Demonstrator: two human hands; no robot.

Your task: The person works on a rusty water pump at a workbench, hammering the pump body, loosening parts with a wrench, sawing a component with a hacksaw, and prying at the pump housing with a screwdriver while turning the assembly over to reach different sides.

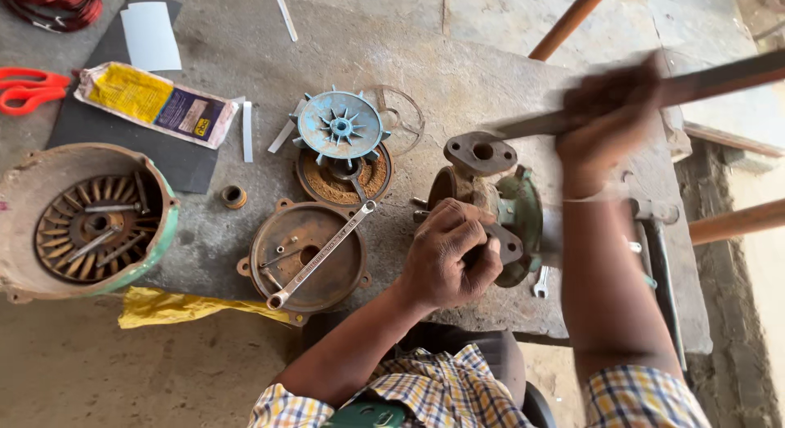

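Observation:
A rusty green pump housing (515,211) with a flanged pipe opening (481,154) lies on the concrete slab (245,52). My left hand (448,256) is closed on a small metal tool held against the housing's near side. My right hand (605,117), blurred by motion, is raised above the housing and grips a long flat metal bar (523,124) that points left toward the flange.
A round rusty cover plate (286,268) carries a ring spanner (320,255). A blue fan impeller (340,127) sits on a brown disc. At the left are a motor stator casing (86,224), orange scissors (29,86), a printed packet (155,103). A small spanner (540,283) lies near the slab edge.

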